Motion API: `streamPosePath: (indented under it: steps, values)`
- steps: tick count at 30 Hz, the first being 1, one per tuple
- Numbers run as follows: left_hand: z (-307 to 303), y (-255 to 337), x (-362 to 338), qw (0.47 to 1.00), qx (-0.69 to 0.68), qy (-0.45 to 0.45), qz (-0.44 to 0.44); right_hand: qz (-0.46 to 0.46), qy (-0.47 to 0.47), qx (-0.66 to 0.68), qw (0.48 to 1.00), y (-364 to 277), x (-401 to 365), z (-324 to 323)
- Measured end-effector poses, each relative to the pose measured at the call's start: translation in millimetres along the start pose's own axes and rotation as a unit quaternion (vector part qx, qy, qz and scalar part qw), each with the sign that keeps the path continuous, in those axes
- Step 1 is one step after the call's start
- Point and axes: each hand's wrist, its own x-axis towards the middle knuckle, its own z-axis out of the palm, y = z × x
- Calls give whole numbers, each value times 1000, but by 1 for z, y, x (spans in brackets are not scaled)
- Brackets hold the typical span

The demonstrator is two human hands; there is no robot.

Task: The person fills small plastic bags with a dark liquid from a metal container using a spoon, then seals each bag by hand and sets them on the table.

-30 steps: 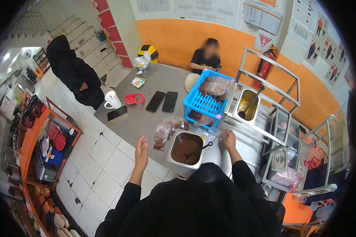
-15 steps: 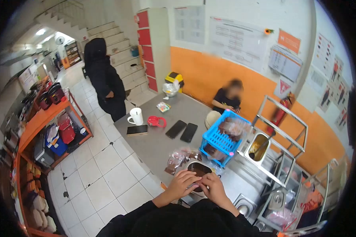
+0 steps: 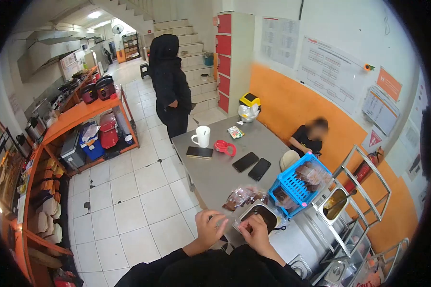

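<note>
My left hand (image 3: pixel 209 229) is raised just left of a metal container (image 3: pixel 278 215) of dark brown sauce, its fingers curved and apart with nothing visible in them. Over the near side of that container, my right hand (image 3: pixel 255 233) has thumb and fingers pinched together; whatever they may hold is too small to make out. A dark spoon handle (image 3: pixel 278 228) sticks out at the container's right. Clear plastic bags with brown contents (image 3: pixel 244 197) lie directly behind it. More such bags fill a blue plastic basket (image 3: pixel 292 184) to the right.
Phones (image 3: pixel 245 162), a white mug (image 3: pixel 202 137) and a red ring-shaped item (image 3: pixel 225 148) rest on the grey table (image 3: pixel 201 172). A metal pan with a ladle (image 3: pixel 334 204) stands in the right-hand rack. One person (image 3: pixel 170 88) stands beyond the table; another (image 3: pixel 309 137) sits by the wall.
My hands have come apart; earlier their fingertips met over the sauce container. My left hand is now off to its left. The camera has turned left.
</note>
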Motion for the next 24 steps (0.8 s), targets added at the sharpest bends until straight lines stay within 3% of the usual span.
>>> streamPosePath:
  steps: [1,4,7,10,11,19,22,24]
  values:
    - [-6,-3,-3,1000,15,-21,10,14,-2,9,1000,-2,2,3]
    - [-13,-7,-3,974,-122,-179,-69,51,-33,77,995,5,3,21]
    - [-16,-3,-10,956,-148,-215,-136,-25,-19,53,998,6,8,34]
    - [-18,-3,-16,898,-232,-222,-299,32,-47,119,991,-1,10,40]
    - [-18,-5,-22,888,-249,-219,-318,36,-59,124,990,-1,10,41]
    - [-17,-28,-41,854,-290,-219,-373,37,-111,161,980,3,8,57]
    - [-14,-36,-45,790,-351,-221,-452,13,-124,144,982,1,9,54]
    - [-9,-33,-51,797,-355,-198,-447,-11,-121,114,986,6,6,57]
